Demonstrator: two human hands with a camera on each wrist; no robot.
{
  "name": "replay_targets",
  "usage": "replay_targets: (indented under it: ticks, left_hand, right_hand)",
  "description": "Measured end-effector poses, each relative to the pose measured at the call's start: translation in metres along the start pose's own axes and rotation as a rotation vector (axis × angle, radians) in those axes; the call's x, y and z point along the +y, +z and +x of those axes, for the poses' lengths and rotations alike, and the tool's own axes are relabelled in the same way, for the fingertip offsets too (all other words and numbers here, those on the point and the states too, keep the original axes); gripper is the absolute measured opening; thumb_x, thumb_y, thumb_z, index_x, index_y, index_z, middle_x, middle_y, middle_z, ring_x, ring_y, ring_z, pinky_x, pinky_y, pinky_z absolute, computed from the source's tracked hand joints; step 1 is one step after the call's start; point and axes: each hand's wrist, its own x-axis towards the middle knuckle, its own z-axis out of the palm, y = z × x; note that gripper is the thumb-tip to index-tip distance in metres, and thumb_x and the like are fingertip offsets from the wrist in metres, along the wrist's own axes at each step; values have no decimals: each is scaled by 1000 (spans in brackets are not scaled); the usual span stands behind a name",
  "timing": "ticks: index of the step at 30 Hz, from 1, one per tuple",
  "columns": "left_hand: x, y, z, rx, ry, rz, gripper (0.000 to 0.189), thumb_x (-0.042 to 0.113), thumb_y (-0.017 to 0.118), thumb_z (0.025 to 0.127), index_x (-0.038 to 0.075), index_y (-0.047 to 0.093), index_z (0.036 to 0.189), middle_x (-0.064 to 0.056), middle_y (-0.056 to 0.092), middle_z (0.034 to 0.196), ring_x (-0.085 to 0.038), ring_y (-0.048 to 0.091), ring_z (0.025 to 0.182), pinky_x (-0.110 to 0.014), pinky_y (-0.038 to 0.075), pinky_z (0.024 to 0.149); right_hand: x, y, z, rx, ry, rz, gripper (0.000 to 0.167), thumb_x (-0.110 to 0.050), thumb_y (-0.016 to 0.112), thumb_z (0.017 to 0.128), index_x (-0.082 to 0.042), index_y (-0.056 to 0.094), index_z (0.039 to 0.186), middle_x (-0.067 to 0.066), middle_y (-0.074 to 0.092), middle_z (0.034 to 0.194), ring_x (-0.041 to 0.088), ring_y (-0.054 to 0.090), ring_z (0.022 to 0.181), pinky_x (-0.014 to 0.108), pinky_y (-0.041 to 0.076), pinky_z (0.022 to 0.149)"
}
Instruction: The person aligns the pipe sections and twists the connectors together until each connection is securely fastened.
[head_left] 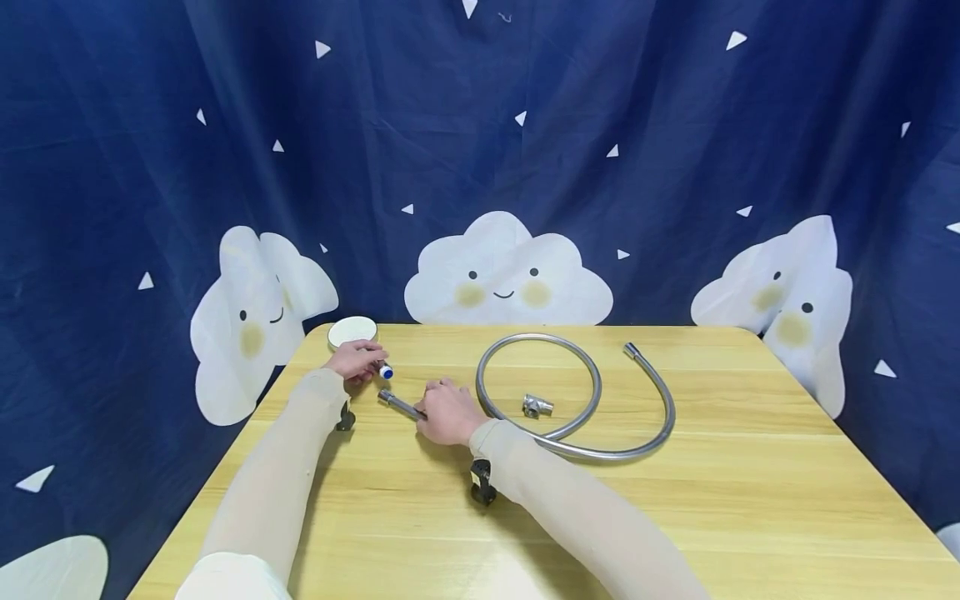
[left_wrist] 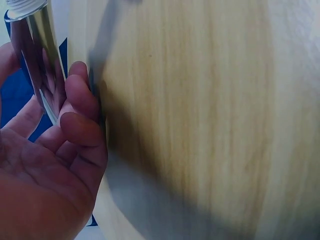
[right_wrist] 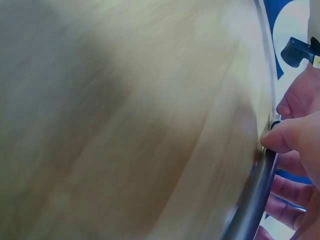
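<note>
Toward ten o'clock on the table [head_left: 675,517], near its far edge, the left hand [head_left: 356,361] curls its fingers round the handle of a shower head [head_left: 352,331], whose pale disc sits at the hand's eleven. Closer to the table's middle, also at ten, the right hand [head_left: 450,412] grips a metal hose [head_left: 600,455] just behind its end fitting [head_left: 385,397]. The hands are apart, and that fitting lies near the handle's threaded end [head_left: 386,372] without touching it. The hose loops at twelve, round a small metal valve [head_left: 536,406]; its other end points up at one.

The shower head looks light and rigid, its mirror-bright handle probably slippery; a hold close to the thread should steady it best. The hose seems springy, flexible along its length and likely to twist, so gripping right behind the stiff fitting makes sense.
</note>
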Motion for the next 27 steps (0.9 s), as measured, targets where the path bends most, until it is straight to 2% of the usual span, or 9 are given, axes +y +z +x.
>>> replay_targets:
  ticks: [4, 7, 12, 16, 18, 22, 23, 25, 27]
  left_hand:
    - [0, -1, 0, -1, -2, 12, 54, 33, 66, 96, 2, 53, 139, 9, 67, 70, -7, 60, 54, -24, 42, 49]
    - [0, -1, 0, -1, -5, 15, 54, 34, 66, 96, 2, 53, 139, 9, 67, 70, -7, 60, 55, -25, 43, 50]
    - [0, -1, -1, 2, -5, 8, 54, 33, 66, 96, 2, 54, 138, 9, 67, 69, -7, 60, 55, -25, 43, 50]
    - [0, -1, -1, -1, -8, 0, 54, 33, 65, 96, 2, 53, 139, 10, 67, 70, -7, 60, 55, -24, 44, 50]
    - [1, -1, -1, 4, -9, -3, 54, 33, 65, 96, 2, 53, 139, 9, 67, 70, -7, 60, 55, -24, 44, 50]
    - [3, 0, -6, 23, -10, -6, 53, 32, 65, 97, 3, 53, 139, 8, 66, 70, -8, 59, 57, -25, 44, 52]
    - [4, 0, -7, 26, -8, -10, 53, 31, 66, 96, 3, 53, 139, 8, 66, 70, -8, 60, 58, -25, 45, 52]
    - [5, 1, -8, 33, -8, -20, 51, 30, 66, 96, 2, 54, 138, 8, 66, 70, -9, 59, 58, -25, 45, 53]
    - [5, 2, -8, 35, -2, -29, 51, 30, 65, 96, 2, 54, 138, 9, 65, 70, -8, 59, 57, -25, 45, 53]
  right_hand:
    - [-2, -1, 0, -8, 52, 74, 30, -35, 70, 92, -26, 75, 120, -7, 72, 116, 17, 56, 101, 40, 45, 80]
    - [-2, -1, 1, -4, 74, 119, 31, -33, 70, 91, -26, 75, 121, -8, 74, 118, 18, 62, 101, 38, 46, 75]
    - [0, 0, 2, -17, 83, 232, 32, -23, 69, 90, -19, 74, 122, -2, 74, 119, 11, 60, 75, 26, 45, 55]
    - [2, 0, 2, -22, 98, 339, 34, -17, 70, 89, -17, 73, 123, 2, 73, 120, 8, 54, 66, 23, 43, 51]
    - [2, 1, 2, -17, 95, 370, 35, -16, 70, 89, -17, 73, 124, 1, 75, 114, 6, 51, 61, 22, 42, 50]
    - [4, 0, 1, -21, 78, 428, 36, -14, 71, 90, -13, 71, 127, 3, 73, 85, 4, 42, 48, 19, 38, 45]
    - [4, 0, 1, -21, 75, 443, 36, -13, 71, 91, -12, 70, 127, 2, 72, 82, 4, 41, 46, 19, 37, 45]
    - [5, 0, 1, -20, 65, 465, 36, -12, 71, 91, -11, 70, 127, 3, 73, 83, 4, 41, 46, 18, 37, 45]
    - [6, 0, 1, -8, 52, 477, 36, -10, 70, 90, -11, 71, 126, 3, 76, 93, 3, 44, 51, 18, 39, 49]
